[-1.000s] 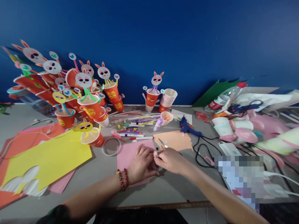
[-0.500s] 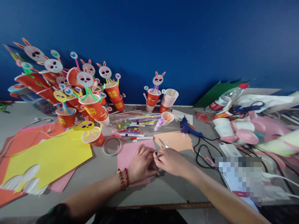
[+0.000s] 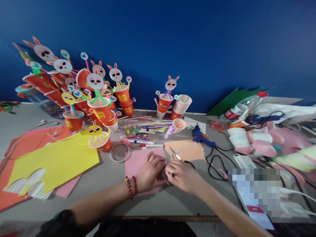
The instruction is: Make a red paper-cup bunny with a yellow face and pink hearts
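Gray table [image 3: 106, 179]: scissors [image 3: 175, 154] beside the hands [image 3: 166, 173], cups [image 3: 100, 110] behind.

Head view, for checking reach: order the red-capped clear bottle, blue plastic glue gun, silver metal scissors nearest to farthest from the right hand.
1. Scissors, just beyond the right hand.
2. Glue gun, farther right.
3. Bottle, far right, rear.

I've got my left hand [image 3: 151, 171] over pink paper [image 3: 133, 160] on the feed, right hand [image 3: 182, 176] just beside, scissors [image 3: 175, 154] near it.
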### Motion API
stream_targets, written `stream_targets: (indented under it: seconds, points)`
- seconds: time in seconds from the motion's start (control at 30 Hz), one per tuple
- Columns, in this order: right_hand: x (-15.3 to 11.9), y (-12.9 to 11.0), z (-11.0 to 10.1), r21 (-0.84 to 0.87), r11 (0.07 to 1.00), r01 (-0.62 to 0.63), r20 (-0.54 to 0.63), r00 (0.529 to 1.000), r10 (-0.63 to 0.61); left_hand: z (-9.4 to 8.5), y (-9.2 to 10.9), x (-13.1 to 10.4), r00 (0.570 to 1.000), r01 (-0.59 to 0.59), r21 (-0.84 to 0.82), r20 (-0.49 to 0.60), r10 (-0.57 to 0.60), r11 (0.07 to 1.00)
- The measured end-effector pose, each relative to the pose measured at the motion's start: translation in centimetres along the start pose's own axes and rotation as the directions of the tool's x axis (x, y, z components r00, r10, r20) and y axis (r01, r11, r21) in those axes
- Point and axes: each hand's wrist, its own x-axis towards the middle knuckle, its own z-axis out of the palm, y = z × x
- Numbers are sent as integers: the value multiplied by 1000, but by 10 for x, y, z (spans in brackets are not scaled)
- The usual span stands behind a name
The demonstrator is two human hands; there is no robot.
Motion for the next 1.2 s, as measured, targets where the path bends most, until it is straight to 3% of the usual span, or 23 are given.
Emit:
stream_targets:
  seconds: [0.37,0.7,0.9,1.2]
  points:
    - [-23,-2,20,111,994,-2,-210,977,25,-3,3,1,1000,20,-8,0,-20,1000]
    - [-27,0,27,260,965,30,-294,955,50,-4,2,0,1000,17,-11,-6,-17,1000]
    - [-43,5,23,331,941,-65,-478,848,227,-2,-1,-1,1000,9,-24,-12,-9,1000]
    - [-50,-1,44,513,831,-218,-480,729,487,-4,3,-2,1000,-2,-7,9,2,1000]
